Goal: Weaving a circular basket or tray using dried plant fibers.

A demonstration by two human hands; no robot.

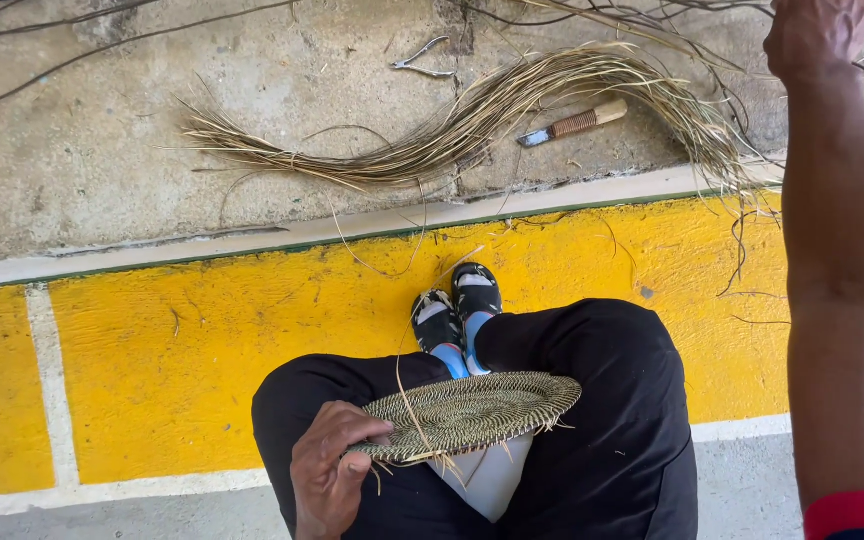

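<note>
I sit with black trousers and crossed feet over a yellow painted floor. My left hand [330, 478] grips the near left edge of a flat oval woven mat [477, 408] lying across my lap, loose fibre ends sticking out of it. My right arm is stretched far forward, and my right hand [814, 35] is at the top right, closed among thin dark strands [712, 15] on the concrete; what it grasps is partly hidden. A long bundle of dry straw fibres [472, 120] lies ahead on the concrete.
A knife with a wooden handle [574, 124] rests on the fibre bundle. Small metal pliers [422, 62] lie further back. A white and green painted strip [252, 240] separates concrete from yellow floor. Dark thin twigs [72, 40] trail at the top left.
</note>
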